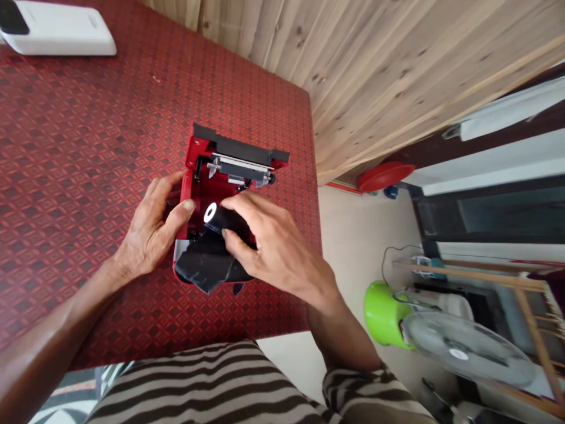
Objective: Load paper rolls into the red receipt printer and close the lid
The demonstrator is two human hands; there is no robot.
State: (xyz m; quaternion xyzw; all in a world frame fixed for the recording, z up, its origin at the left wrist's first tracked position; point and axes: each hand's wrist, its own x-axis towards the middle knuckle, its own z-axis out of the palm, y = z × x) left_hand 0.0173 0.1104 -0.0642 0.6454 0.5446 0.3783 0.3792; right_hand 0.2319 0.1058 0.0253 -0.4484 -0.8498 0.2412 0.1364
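Note:
A red and black printer-like device point(188, 194) sits on the table with its lid raised, showing a roller bar point(245, 169) inside. My left hand point(152, 227) grips the device's left wall, thumb on the rim and fingers on the outer side. Pinched between the thumb and fingers of my right hand point(276, 241) is a black roll point(225, 221) with a white core, held at the device's opening. A loose black sheet point(207, 259) hangs from near the roll over the front of the device. My right hand hides the roll's far end.
The red patterned table point(110, 129) meets a wooden plank wall point(353, 65). A white device with a dark end point(66, 29) lies at the upper left. On the floor at right stand a green bucket point(382, 315), a fan point(468, 347) and a wooden frame point(481, 274).

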